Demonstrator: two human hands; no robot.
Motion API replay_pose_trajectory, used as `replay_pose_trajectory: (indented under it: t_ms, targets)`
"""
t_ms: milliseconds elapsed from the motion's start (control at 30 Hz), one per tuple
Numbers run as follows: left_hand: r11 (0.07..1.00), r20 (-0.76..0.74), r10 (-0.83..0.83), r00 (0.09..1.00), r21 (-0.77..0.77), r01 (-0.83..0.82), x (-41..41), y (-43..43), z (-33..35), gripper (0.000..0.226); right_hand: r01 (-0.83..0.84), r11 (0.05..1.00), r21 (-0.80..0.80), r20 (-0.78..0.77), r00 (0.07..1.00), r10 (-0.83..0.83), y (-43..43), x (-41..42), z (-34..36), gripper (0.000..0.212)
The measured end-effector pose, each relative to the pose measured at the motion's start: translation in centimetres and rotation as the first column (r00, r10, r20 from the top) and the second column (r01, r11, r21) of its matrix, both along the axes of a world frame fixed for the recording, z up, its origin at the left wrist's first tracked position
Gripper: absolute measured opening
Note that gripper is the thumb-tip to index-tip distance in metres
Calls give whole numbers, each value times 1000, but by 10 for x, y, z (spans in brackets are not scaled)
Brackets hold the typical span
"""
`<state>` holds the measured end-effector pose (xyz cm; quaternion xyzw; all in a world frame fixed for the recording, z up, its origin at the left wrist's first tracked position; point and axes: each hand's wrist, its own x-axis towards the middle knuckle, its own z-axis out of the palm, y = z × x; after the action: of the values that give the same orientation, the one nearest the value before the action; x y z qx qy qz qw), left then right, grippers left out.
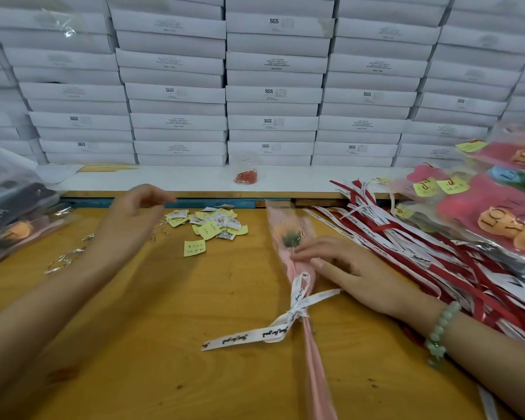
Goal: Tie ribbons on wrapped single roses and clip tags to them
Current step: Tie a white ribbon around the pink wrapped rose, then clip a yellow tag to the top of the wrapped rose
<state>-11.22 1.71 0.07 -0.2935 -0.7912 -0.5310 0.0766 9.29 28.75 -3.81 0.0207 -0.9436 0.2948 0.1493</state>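
Wrapped rose point(288, 237) lies at table point(164, 328) centre, bloom toward 12 o'clock, white ribbon point(297, 310) tied round its stem. Right hand point(346, 268) rests on the wrapper from 3 o'clock, fingers point(309, 250) straight and close together. Left hand point(131, 213) hovers at 10 o'clock, blurred; its fingers' state cannot be told. Tags point(212, 225) lie at 11 o'clock.

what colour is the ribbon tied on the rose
White with black script lettering, seen in the head view: ribbon on rose.
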Motion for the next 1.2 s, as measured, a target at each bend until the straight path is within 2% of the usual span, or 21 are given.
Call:
replay_pose_trajectory:
  t_ms: [167, 300, 400, 467, 600, 733, 800, 933, 967, 1033, 1100, 1200]
  targets:
    - [961, -21, 15, 1000, -275, -20, -32, -18, -21, 31, -43, 999, -3, -11, 999, 43, -3, 2, 2, 31]
    - [894, -136, -173, 975, -437, 98, -28, -15, -28, 36, -71, 997, -37, -32, 997, 70, -6, 3, 5, 30]
    - [858, -179, -265, 948, -493, 147, -26, -10, -33, 24, -135, 988, -79, -29, 991, 134, -14, 4, 11, 31]
    - [824, -185, -289, 939, -548, 146, -25, -7, -37, 27, -198, 972, -128, -11, 980, 198, -20, 5, 15, 32]
    - [775, -284, -330, 900, -627, 86, -24, -3, -43, 35, -324, 900, -293, 64, 932, 357, -35, 7, 20, 36]
    - [758, -397, -329, 857, -652, -11, -20, -4, -41, 30, -397, 802, -446, 102, 867, 487, -49, 7, 17, 35]
    - [761, -477, -348, 807, -647, -54, -16, -5, -39, 27, -431, 759, -488, 113, 831, 544, -54, 7, 15, 32]
    - [704, -549, -396, 736, -696, -141, -6, -5, -36, 26, -466, 723, -510, 142, 783, 605, -60, 8, 14, 32]
    - [709, -570, -398, 719, -688, -153, -3, -5, -34, 23, -455, 715, -531, 137, 787, 602, -60, 9, 15, 34]
    - [749, -602, -384, 700, -646, -145, -1, -5, -33, 16, -387, 745, -543, 85, 857, 508, -57, 10, 18, 35]
    - [783, -585, -328, 742, -608, -133, -1, -6, -34, 14, -245, 808, -536, 4, 956, 292, -50, 9, 21, 38]
    - [861, -494, -209, 844, -501, -80, -6, -5, -37, 14, -31, 853, -521, -64, 998, -3, -34, 4, 17, 43]
